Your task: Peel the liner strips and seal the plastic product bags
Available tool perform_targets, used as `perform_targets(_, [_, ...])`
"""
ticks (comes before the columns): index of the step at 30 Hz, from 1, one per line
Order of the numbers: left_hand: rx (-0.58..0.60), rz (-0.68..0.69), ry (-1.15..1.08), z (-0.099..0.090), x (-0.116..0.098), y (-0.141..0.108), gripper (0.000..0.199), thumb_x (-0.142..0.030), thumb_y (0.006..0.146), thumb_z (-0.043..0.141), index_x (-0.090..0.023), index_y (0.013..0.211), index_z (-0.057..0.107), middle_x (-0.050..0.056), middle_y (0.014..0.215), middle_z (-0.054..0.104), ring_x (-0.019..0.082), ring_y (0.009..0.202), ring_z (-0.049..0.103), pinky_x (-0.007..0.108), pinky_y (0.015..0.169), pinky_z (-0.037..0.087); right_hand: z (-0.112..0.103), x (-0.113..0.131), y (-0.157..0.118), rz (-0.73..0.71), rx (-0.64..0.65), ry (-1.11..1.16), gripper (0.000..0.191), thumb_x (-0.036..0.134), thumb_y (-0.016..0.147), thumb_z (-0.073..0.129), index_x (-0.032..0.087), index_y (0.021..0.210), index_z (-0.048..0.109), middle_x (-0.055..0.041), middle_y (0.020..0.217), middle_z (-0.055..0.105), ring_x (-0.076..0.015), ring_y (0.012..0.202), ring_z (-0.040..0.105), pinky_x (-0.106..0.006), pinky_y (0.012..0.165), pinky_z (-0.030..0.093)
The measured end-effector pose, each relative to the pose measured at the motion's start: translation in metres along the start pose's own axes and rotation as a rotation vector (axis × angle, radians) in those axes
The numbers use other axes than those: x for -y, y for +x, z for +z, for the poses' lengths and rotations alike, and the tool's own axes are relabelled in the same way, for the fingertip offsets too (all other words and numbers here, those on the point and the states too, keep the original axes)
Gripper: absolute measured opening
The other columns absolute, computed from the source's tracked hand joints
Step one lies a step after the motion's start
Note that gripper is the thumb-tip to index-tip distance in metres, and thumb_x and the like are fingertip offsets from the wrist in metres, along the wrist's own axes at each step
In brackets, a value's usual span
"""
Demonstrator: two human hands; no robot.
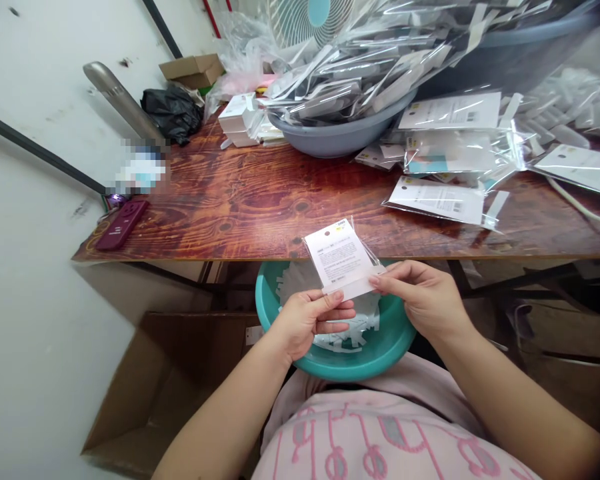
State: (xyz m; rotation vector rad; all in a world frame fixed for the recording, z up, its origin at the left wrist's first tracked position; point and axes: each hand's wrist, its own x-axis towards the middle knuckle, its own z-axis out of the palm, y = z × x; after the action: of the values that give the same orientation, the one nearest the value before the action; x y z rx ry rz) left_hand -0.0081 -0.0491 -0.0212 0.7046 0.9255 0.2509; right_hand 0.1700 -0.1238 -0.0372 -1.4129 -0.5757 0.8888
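Fingers (391, 283) pinched tight! Left hand (305, 323) and right hand (427, 293) held the packet (336, 253) by its near corners, seemingly to keep it taut, above the basin (350, 371)

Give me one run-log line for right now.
left hand: holds packet | right hand: pinches packet's corner | teal basin: below, holding white strips

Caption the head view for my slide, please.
Left hand and right hand hold a bagged printed card above a teal basin holding white strips.
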Motion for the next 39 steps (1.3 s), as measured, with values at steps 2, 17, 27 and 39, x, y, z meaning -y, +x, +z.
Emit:
perform_targets(2, [-0.024, -0.015, -0.003, 0.0, 0.001, 0.001, 0.029, -0.03, 0.071, 0.075, -0.01, 0.091, 0.07, 0.012, 0.091, 0.072, 0.016, 0.076, 0.07, 0.021, 0.064, 0.057, 0.0, -0.001, 0.001, 0.006, 0.012, -0.007, 0.023, 0.031, 0.055, 0.084, 0.021, 0.059, 0.064, 0.0001, 0.065, 0.066, -0.0143, 0.063, 0.06, -0.031, 0.066, 0.049])
perform_targets(17, [-0.271, 0.652, 0.478, 0.008, 0.006, 0.0, 0.018, -0.028, 0.078, 0.062, -0.017, 0.067, 0.071, 0.002, 0.066, 0.069, 0.019, 0.068, 0.066, 0.031, 0.066, 0.055, 0.022, 0.066, 0.003, -1.187, 0.546, -1.122, 0.012, 0.019, 0.086, 0.051, 0.02, 0.091, 0.061, -0.0072, 0.092, 0.064, -0.0209, 0.083, 0.053, -0.038, 0.073, 0.036])
perform_targets(27, [-0.501, 1.172, 1.123, 0.002, -0.004, -0.001, 0.021, -0.013, 0.081, 0.05, -0.019, 0.082, 0.071, 0.004, 0.08, 0.072, 0.016, 0.069, 0.064, 0.025, 0.067, 0.047, 0.031, 0.058, 0.033, -1.004, 0.744, -0.81, 0.012, 0.024, 0.086, 0.057, 0.021, 0.082, 0.068, -0.0015, 0.082, 0.068, -0.015, 0.081, 0.059, -0.03, 0.075, 0.037])
perform_targets(39, [-0.553, 1.369, 1.266, 0.001, -0.001, 0.002, 0.023, -0.01, 0.083, 0.049, -0.017, 0.064, 0.061, 0.0, 0.055, 0.06, 0.012, 0.053, 0.055, 0.023, 0.055, 0.039, 0.047, 0.073, 0.041, -0.988, 0.963, -0.916, 0.012, 0.013, 0.079, 0.059, 0.016, 0.068, 0.059, -0.0032, 0.074, 0.057, -0.0167, 0.078, 0.049, -0.031, 0.073, 0.038])
